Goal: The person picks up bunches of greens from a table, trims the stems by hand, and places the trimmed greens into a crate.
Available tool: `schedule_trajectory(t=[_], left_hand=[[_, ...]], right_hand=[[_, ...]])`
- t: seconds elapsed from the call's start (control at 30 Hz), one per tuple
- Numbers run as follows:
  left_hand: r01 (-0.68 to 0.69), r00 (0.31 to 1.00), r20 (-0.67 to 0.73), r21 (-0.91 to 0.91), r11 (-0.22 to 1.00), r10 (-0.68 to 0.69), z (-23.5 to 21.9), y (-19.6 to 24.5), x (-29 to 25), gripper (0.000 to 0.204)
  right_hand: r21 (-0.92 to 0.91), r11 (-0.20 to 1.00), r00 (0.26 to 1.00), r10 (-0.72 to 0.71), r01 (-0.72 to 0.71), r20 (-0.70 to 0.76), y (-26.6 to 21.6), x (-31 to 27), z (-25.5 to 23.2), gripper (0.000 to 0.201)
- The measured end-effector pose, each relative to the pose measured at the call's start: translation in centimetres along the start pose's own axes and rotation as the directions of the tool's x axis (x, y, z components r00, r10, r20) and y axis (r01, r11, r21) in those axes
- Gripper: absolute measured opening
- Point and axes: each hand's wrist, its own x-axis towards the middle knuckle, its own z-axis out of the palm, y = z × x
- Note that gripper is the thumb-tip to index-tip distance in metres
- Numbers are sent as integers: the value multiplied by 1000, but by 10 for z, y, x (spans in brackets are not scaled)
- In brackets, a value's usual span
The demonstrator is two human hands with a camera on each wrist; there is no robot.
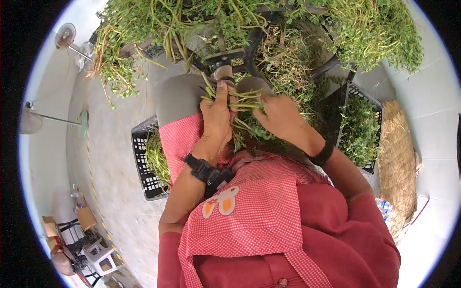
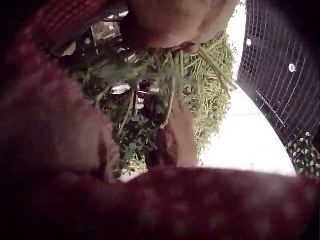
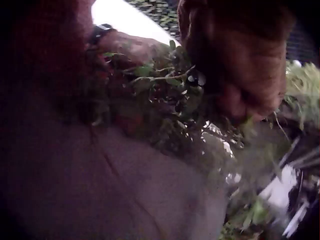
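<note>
Over the lap in the head view, my left hand (image 1: 216,117) grips a bunch of leafy green stems (image 1: 247,100), its thumb laid upward along them. To the right, my right hand (image 1: 285,117) has its fingers curled and pinches the stems at the other side of the bunch. Leaves (image 1: 261,134) hang below the hands, over the apron. The left wrist view shows cut stems (image 2: 215,67) poking out under a hand. In the right wrist view, leafy sprigs (image 3: 172,82) hang beside a curled hand, partly blurred and dark.
Ahead, heaps of greens (image 1: 144,29) lie on a raised stand. Loose stalks (image 1: 288,62) cover the floor beneath it. Black crates of greens stand at left (image 1: 139,163) and right (image 1: 377,115). A rolled straw mat (image 1: 396,163) lies far right, a white stool (image 1: 103,257) lower left.
</note>
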Motion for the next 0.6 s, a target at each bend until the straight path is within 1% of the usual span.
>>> schedule_trajectory(t=[0.03,0.07,0.1,0.13,0.17,0.2,0.23,0.27,0.3,0.33,0.37,0.4,0.43,0.47,0.5,0.53,0.6], left_hand=[[6,1000,5,7,1000,-6,-3,2,1,29],[-8,999,-34,-6,1000,8,-8,6,3,29],[-22,997,-73,-19,1000,20,-10,8,4,29],[-22,997,-73,5,1000,23,-8,7,2,29],[-13,997,-73,10,1000,14,-6,7,2,29],[4,995,-96,-13,1000,-5,-6,8,3,29],[23,993,-115,-35,999,-27,-6,9,4,29],[16,996,-84,-89,996,-23,-10,7,6,27],[20,997,-74,-89,996,-26,-8,7,7,27],[30,996,-80,-69,997,-35,-7,7,7,28],[38,995,-90,-48,998,-42,-6,8,6,30],[22,995,-101,-24,999,-24,-4,8,6,30],[26,994,-102,-15,1000,-28,-3,8,6,30],[34,988,-149,-1,999,-34,-2,9,6,29],[42,980,-193,11,999,-39,-1,8,6,29],[47,981,-188,17,999,-42,-3,7,6,29],[24,995,-97,-28,999,-27,-10,7,6,27]], right_hand=[[-59,998,997,-35,30,-75,20,4,15,23],[-120,991,987,-70,52,-145,39,8,21,23],[184,979,976,124,-90,-180,70,9,13,24],[445,873,945,291,-199,-148,81,3,-1,26],[676,688,886,449,-264,-111,92,-3,-15,28],[834,469,823,568,-291,-33,83,-9,-41,30],[835,463,815,579,-298,-30,78,-17,-55,30],[766,510,852,515,-390,91,75,-24,-67,36],[683,565,867,449,-464,218,76,-27,-74,43],[526,751,914,368,-399,169,85,-31,-62,33],[528,748,913,371,-402,170,85,-36,-56,33],[454,867,977,152,-203,148,74,-41,-50,26],[376,926,987,-77,18,143,62,-47,-44,20],[315,935,968,-213,163,131,50,-52,-37,17],[246,920,931,-342,305,126,38,-57,-32,15],[248,922,934,-335,298,122,30,-64,-22,15],[-9,934,922,-353,358,159,24,-74,1,18]])
